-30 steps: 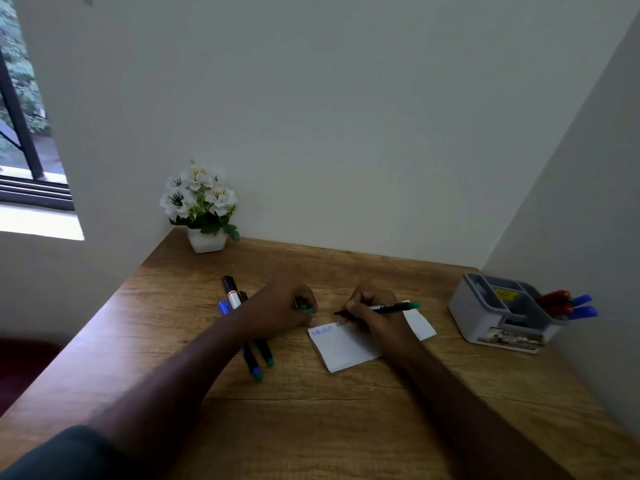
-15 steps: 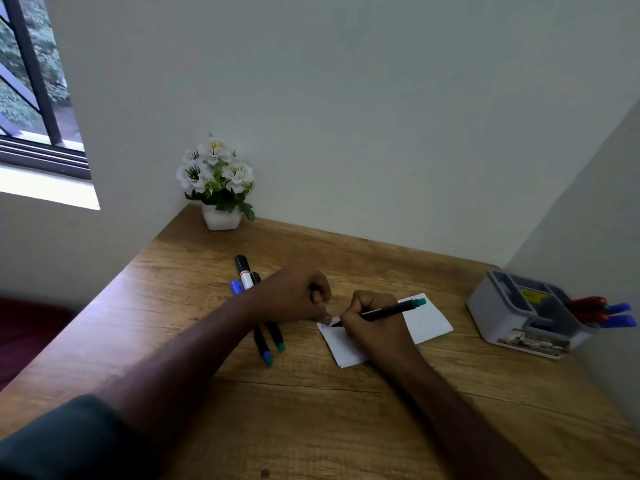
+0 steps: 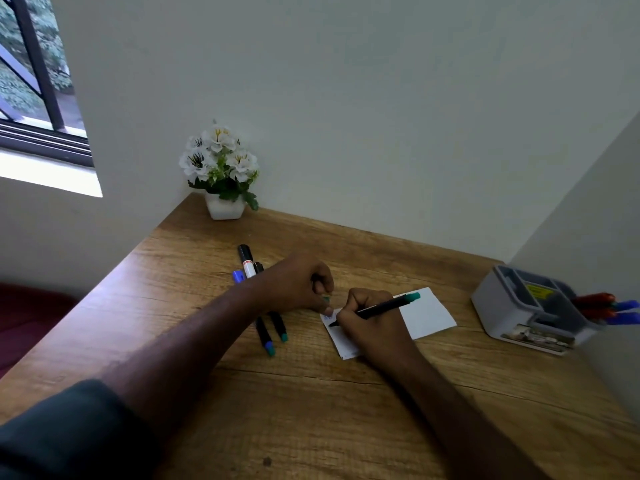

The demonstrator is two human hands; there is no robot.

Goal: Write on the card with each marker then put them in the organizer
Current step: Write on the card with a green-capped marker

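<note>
Right hand: your right hand [image 3: 372,329] is curled tight around a black marker with a green end [image 3: 381,308], tip down on the white card [image 3: 427,315].
Left hand: your left hand [image 3: 294,285] is closed in a loose fist; a fingertip presses the card's left edge, and something small and green, perhaps the cap, shows between the fingers.
Card: flat on the wooden desk [image 3: 311,410], partly under your right hand, faint blue writing near its left end.
Loose markers: a cluster [image 3: 265,332] lies on the desk, partly under your left wrist.
Organizer: the grey organizer [image 3: 519,306] sits well to the right by the wall, red and blue markers [image 3: 609,308] in it.
</note>
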